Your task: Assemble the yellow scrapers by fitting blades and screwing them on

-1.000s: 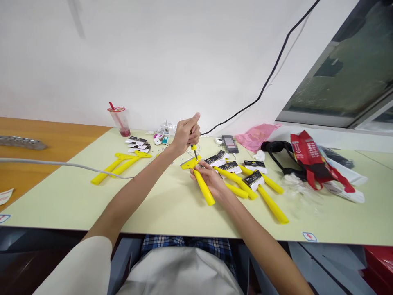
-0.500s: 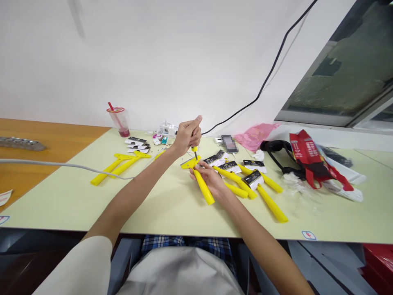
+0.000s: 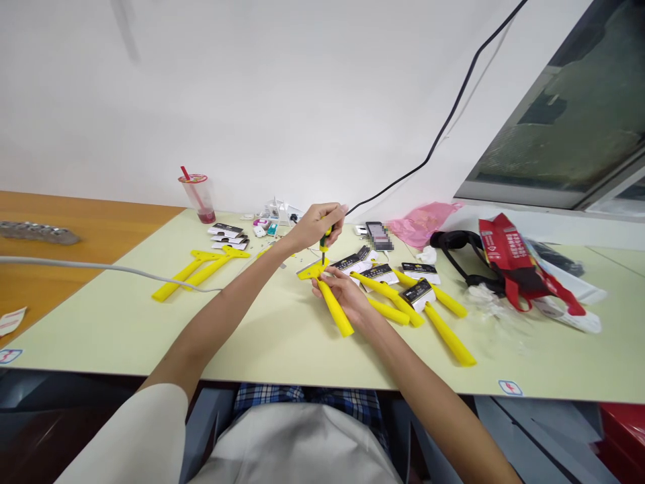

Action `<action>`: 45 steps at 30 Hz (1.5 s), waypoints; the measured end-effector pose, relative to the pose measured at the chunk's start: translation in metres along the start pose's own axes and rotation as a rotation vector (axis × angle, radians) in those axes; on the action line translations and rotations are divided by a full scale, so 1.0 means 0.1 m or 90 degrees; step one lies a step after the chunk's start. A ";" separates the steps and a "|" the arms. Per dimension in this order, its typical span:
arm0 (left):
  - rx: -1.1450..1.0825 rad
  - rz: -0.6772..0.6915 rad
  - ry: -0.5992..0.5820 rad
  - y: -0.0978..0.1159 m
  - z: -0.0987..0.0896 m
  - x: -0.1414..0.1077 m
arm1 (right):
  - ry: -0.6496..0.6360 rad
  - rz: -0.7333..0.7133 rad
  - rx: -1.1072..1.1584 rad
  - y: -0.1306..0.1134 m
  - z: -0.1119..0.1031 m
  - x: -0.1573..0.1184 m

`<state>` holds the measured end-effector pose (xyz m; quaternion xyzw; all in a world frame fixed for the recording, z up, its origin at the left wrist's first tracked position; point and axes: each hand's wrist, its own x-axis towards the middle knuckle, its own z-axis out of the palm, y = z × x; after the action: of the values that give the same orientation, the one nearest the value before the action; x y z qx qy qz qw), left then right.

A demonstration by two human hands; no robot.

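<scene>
the left hand (image 3: 317,227) is closed in a narrow grip around a screwdriver (image 3: 326,238) with a yellow and green handle. the screwdriver stands nearly upright, its steel shaft pointing down, and its tip meets the head of a yellow plastic scraper (image 3: 313,270). the right hand (image 3: 342,294) holds this scraper, its fingers (image 3: 327,272) curled around the neck just below the head. the head lies just beyond the right fingertips, directly below the left hand. the scraper lies flat on the table, and its long axis runs from the head at the upper left, under the right palm, to the handle end at the lower right, pointing toward the person. the pale green table (image 3: 282,353) carries further yellow scrapers (image 3: 448,343), several with black and white card labels (image 3: 417,294), to the right of the right hand. two more yellow scrapers (image 3: 201,272) lie to the left of the left forearm, beyond them a small stack of cards (image 3: 226,235). a plastic cup with a red straw (image 3: 197,198) stands near the wall. a pink plastic bag (image 3: 423,223) and a red carrier bag (image 3: 508,252) lie at the right end of the table.
</scene>
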<state>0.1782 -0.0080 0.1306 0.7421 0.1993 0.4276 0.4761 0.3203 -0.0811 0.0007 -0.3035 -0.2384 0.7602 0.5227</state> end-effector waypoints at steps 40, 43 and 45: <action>0.581 0.053 -0.108 0.06 -0.33 -0.03 | 0.050 0.004 -0.023 0.03 -0.05 0.04; 0.594 0.073 -0.093 0.00 -0.32 -0.01 | 0.053 0.003 -0.016 0.03 -0.05 0.04; 0.560 0.098 -0.110 0.01 -0.31 0.00 | 0.054 0.002 -0.018 0.03 -0.04 0.04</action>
<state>0.1524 0.0085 0.1368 0.9194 0.2660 0.2730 0.0973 0.3198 -0.0787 -0.0048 -0.3429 -0.2261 0.7441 0.5268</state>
